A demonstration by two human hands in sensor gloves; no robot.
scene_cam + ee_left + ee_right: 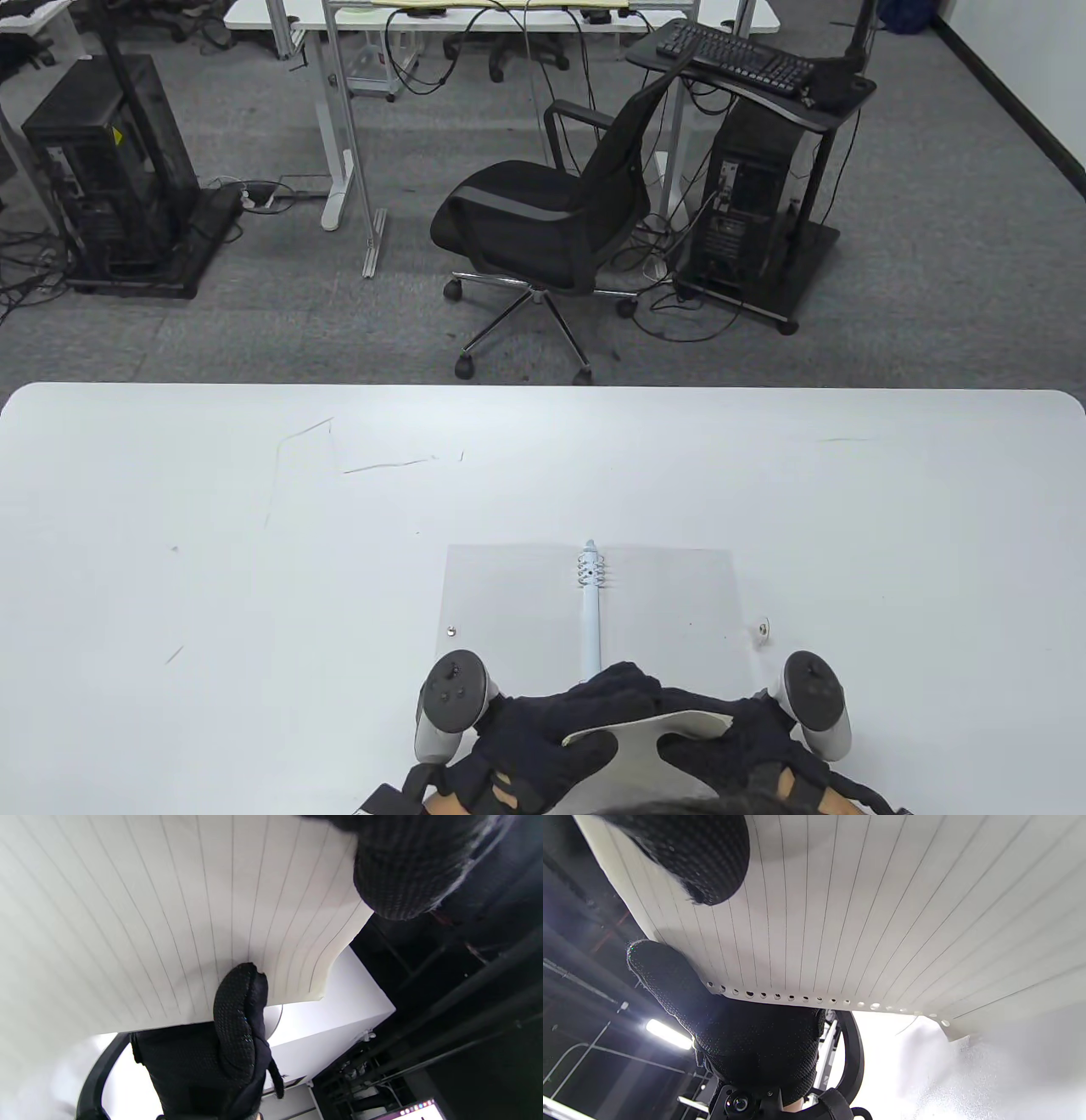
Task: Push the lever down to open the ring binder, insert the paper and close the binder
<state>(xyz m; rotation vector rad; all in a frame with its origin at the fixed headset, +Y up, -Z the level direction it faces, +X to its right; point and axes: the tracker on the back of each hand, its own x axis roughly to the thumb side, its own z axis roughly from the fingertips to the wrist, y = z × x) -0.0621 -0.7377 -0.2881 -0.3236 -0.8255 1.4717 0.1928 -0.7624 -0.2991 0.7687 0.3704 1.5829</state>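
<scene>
A clear ring binder [679, 594] lies open and flat on the white table [212, 552], its pale blue ring spine [590, 611] running down the middle. Just in front of it, near the table's front edge, both gloved hands hold a lined sheet of paper [670, 724] bowed above the binder. My left hand [560, 734] pinches the paper [169, 921], with the thumb [239, 1005] on its ruled face. My right hand [725, 745] pinches the paper [882, 921] near its punched-hole edge [797, 998]. The near end of the spine is hidden behind the hands.
A snap button sits on each binder cover, one on the left [450, 631] and one on the right [764, 628]. Beyond the table's far edge stand a black office chair [543, 229] and computer towers [747, 212] on the carpet.
</scene>
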